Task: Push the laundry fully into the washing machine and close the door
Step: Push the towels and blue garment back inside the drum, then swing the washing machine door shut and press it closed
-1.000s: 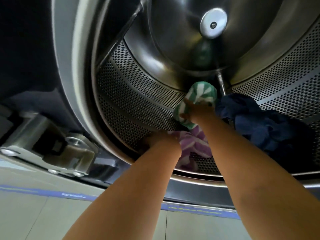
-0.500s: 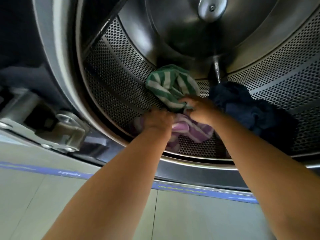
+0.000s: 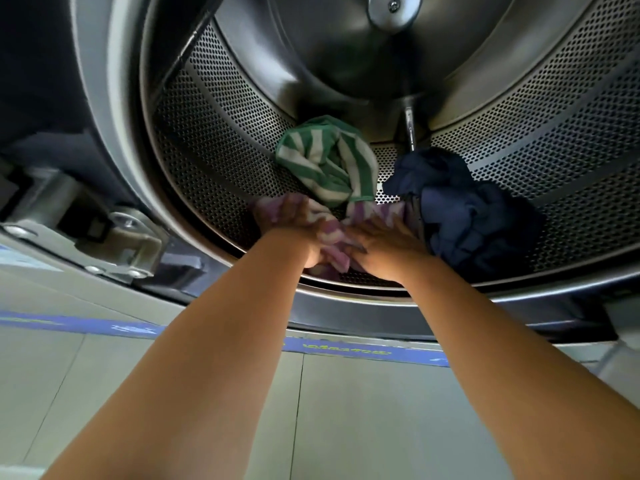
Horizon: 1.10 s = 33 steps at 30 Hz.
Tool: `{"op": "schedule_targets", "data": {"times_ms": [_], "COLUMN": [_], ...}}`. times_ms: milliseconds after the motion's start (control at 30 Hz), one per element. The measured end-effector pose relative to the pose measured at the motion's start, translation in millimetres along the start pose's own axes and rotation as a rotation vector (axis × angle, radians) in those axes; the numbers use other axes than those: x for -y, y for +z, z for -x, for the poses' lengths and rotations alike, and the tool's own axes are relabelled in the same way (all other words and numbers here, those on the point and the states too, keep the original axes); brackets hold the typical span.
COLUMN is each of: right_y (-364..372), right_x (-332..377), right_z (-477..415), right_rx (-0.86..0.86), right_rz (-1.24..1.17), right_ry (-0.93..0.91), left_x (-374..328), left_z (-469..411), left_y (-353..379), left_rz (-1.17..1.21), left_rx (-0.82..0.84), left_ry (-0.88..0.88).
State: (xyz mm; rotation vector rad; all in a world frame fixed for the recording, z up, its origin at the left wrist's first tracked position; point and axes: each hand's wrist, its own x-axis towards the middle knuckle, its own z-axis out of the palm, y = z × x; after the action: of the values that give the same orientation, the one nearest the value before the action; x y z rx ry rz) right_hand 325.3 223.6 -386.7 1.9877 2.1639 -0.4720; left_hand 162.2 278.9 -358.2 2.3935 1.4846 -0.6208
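The washing machine's perforated steel drum (image 3: 214,147) fills the upper view. A green-and-white striped cloth (image 3: 325,161) lies free on the drum floor near the back. A crumpled dark blue garment (image 3: 464,209) sits to its right. A purple-and-white striped cloth (image 3: 332,237) lies just inside the front lip, partly hidden by my hands. My left hand (image 3: 301,226) and my right hand (image 3: 381,244) both rest on it, side by side, fingers pressed into the fabric. The door is out of view.
The drum's shiny front rim (image 3: 346,299) curves below my wrists. A metal door hinge bracket (image 3: 117,237) is bolted at the lower left. Grey floor tiles (image 3: 329,410) with a blue tape line (image 3: 363,351) lie beneath my forearms.
My right hand has let go of the green striped cloth, which now lies deeper in the drum. Both hands have come down onto the purple striped cloth near the rim.
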Motion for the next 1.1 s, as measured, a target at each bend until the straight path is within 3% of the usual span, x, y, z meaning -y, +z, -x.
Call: {"op": "schedule_targets", "data": {"times_ms": [167,400,667,1100], "right_y": [-6,-50,-96,-140], "right_x": [13,44,79,128], "right_z": [33,142,255,471], "right_rx": [-0.177,-0.236,-0.294,-0.634], "right_rz": [-0.011,-0.050,-0.109,-0.160], "right_ry": [0.137,0.267,0.338,0.326], "left_x": [-8,-9,-28,-118], "left_z": [26,110,231,438], "left_y": [-16,-33,-50,-3], "left_rz": [-0.116,-0.079,0.006,0.301], "left_rx": [-0.028,-0.343,-0.427,-0.478], "left_ry": [0.005,0.180,0.180,0.175]}}
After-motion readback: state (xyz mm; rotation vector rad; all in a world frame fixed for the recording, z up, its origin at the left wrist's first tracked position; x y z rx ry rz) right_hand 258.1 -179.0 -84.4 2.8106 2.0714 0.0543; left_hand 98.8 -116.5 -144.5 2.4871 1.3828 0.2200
